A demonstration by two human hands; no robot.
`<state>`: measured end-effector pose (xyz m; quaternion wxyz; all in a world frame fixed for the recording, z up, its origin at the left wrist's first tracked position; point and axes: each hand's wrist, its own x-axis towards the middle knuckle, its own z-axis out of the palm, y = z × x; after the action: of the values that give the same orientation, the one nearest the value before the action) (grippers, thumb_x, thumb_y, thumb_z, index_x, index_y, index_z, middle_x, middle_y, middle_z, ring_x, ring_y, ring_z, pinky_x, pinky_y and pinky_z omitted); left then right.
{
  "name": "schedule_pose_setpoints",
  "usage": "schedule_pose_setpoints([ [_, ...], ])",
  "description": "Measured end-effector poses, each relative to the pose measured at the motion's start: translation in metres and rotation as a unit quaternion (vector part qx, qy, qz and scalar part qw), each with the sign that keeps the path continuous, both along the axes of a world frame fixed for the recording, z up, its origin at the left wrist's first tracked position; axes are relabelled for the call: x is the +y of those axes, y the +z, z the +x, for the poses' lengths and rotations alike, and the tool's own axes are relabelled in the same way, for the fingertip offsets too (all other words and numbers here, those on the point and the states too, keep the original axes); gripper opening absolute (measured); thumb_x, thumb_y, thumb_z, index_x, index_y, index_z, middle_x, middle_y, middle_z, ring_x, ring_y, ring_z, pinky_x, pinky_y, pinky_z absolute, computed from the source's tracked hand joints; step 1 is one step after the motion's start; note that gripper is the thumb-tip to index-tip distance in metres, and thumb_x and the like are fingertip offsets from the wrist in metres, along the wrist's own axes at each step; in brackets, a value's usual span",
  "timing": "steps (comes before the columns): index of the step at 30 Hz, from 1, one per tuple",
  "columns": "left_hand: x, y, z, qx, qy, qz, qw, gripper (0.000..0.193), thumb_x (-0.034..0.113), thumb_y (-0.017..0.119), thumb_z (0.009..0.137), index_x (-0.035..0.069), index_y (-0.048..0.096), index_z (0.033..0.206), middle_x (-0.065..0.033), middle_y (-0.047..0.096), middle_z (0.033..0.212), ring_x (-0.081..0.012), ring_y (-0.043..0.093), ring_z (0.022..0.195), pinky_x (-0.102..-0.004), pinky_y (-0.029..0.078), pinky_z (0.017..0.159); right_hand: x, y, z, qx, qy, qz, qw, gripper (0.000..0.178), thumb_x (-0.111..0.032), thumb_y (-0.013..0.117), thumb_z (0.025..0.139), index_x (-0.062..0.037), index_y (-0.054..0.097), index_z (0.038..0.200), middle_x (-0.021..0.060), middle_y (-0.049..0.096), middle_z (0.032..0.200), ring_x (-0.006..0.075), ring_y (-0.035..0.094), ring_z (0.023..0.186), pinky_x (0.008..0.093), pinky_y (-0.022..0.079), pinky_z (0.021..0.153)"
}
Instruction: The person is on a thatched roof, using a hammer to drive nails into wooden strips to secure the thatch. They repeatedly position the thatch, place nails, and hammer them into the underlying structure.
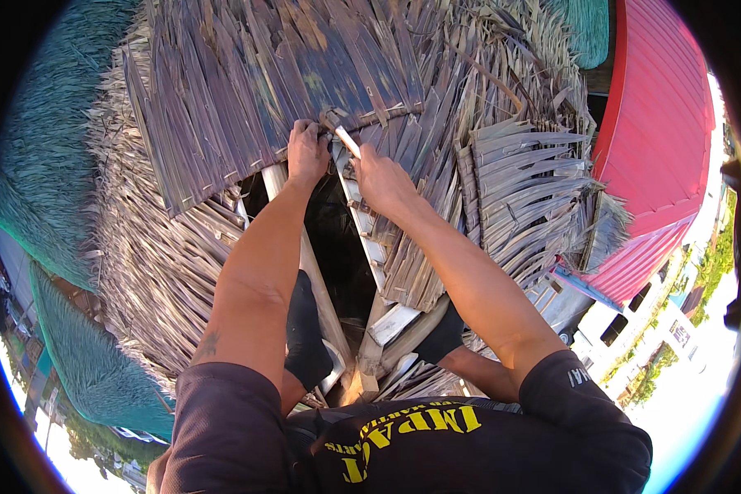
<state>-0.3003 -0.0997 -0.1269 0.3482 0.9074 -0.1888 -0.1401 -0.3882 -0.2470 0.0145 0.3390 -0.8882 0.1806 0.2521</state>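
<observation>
Up on a thatched roof [222, 107] of dried palm leaf, we look down past our own knees to a dark gap where the covering is open and the pale rafters show. At the upper edge of that gap sits what both hands work on: a pale slender stick [346, 140], lying slantwise, its long axis running from up-left near the lip of the thatch panel down to the right.

Our left hand [307, 152] is closed over the panel's lower edge just left of the stick's upper end, fingers [303, 130] curled tight into the leaf; whether they also pinch the stick itself we cannot tell. Our right hand [384, 183] lies just right of and below the stick, its fingers [362, 156] narrowed round the lower end, seemingly gripping it. So the stick lies between the two sets of fingers, touching or nearly touching both.

Below the fingers a notched wooden batten [366, 239] runs down toward our feet, beside a round pale rafter [313, 272] under the left forearm. Black socks [305, 329] rest on the timbers at the gap's lower end. Right of the fingers loose palm-leaf shingles [519, 173] fan outward, and beyond them slopes a red metal roof [659, 123]. Well to the left, green netting [49, 165] covers more thatch.
</observation>
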Motion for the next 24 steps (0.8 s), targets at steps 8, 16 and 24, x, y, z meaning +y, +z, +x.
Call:
schedule_pose_setpoints([
  [8, 0.005, 0.006, 0.006, 0.082, 0.029, -0.037, 0.996, 0.027, 0.001, 0.065, 0.085, 0.001, 0.059, 0.110, -0.0179, 0.058, 0.113, -0.0389, 0.060, 0.105, -0.0445, 0.049, 0.090, -0.002, 0.006, 0.006, -0.008, -0.006, -0.005, 1.000, 0.027, -0.025, 0.049, 0.104, 0.0009, 0.043, 0.106, 0.0318, 0.064, 0.076, 0.0536, 0.062, 0.075, 0.0614, 0.047, 0.066],
  [16, 0.017, -0.010, 0.008, 0.079, 0.022, -0.106, 0.991, 0.037, -0.011, 0.051, 0.083, 0.000, 0.049, 0.119, -0.0189, 0.056, 0.111, -0.0338, 0.062, 0.102, -0.0418, 0.050, 0.091, 0.009, 0.010, -0.002, -0.102, -0.015, 0.020, 0.994, 0.025, -0.024, 0.048, 0.104, 0.0013, 0.044, 0.105, 0.0298, 0.065, 0.081, 0.0539, 0.061, 0.077, 0.0590, 0.047, 0.066],
  [24, 0.036, 0.016, 0.002, 0.004, 0.089, -0.113, 0.990, 0.046, -0.011, 0.047, 0.084, -0.001, 0.049, 0.129, -0.0213, 0.059, 0.116, -0.0347, 0.064, 0.104, -0.0415, 0.051, 0.093, 0.017, -0.018, -0.011, -0.151, -0.049, 0.005, 0.987, 0.029, -0.030, 0.048, 0.104, -0.0012, 0.045, 0.104, 0.0294, 0.066, 0.080, 0.0537, 0.062, 0.074, 0.0598, 0.049, 0.066],
])
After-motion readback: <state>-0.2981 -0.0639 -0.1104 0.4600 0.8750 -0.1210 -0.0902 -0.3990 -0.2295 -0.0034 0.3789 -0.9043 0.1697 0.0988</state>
